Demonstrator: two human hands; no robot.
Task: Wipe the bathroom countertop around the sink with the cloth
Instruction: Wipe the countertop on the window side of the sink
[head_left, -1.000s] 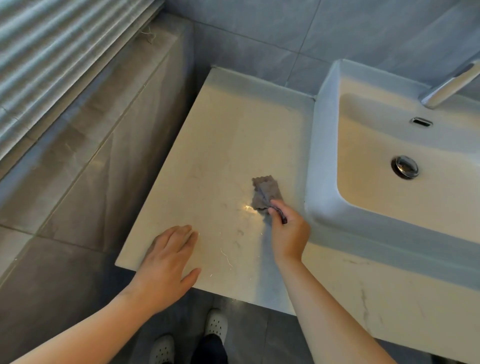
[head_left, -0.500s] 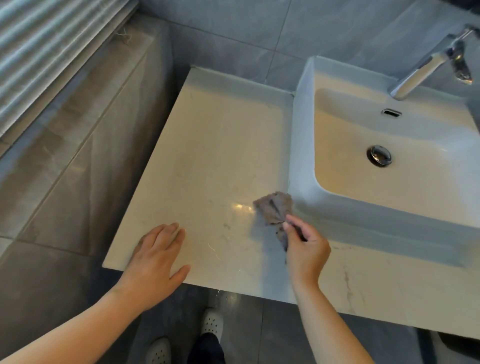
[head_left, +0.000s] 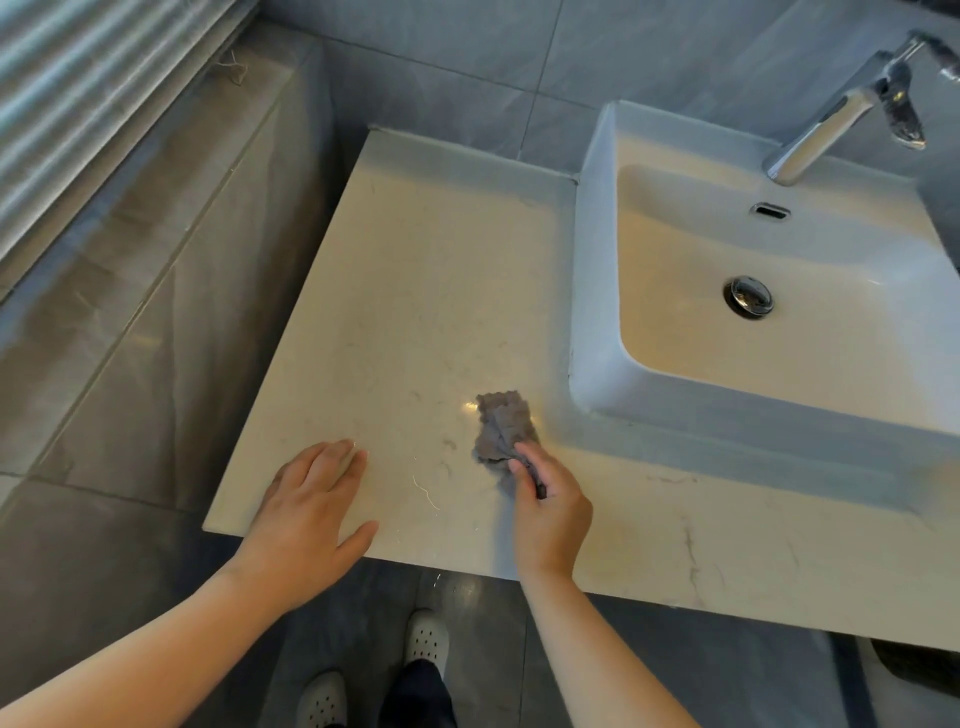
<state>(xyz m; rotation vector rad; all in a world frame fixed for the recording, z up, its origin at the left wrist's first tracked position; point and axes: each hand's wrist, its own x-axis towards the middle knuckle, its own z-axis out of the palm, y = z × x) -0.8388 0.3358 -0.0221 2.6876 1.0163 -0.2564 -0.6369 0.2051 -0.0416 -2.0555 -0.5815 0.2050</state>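
Observation:
A small grey cloth (head_left: 501, 423) lies crumpled on the pale marble countertop (head_left: 415, 291), just left of the front left corner of the white sink (head_left: 592, 312). My right hand (head_left: 550, 506) grips the cloth's near end and presses it onto the counter. My left hand (head_left: 311, 512) rests flat, fingers together, on the counter's front left corner, holding nothing. The cloth and the sink wall are a short way apart.
A chrome faucet (head_left: 831, 119) juts over the basin at the back right, and a round drain (head_left: 748, 296) sits in it. A grey tiled ledge (head_left: 156, 234) runs along the left under window blinds. My white shoes (head_left: 426, 636) stand on the dark floor below the counter edge.
My right hand dragged the cloth from mid-counter toward the sink's front corner, then back a little toward the front edge. The left hand stayed planted. The view shifted right, showing more faucet.

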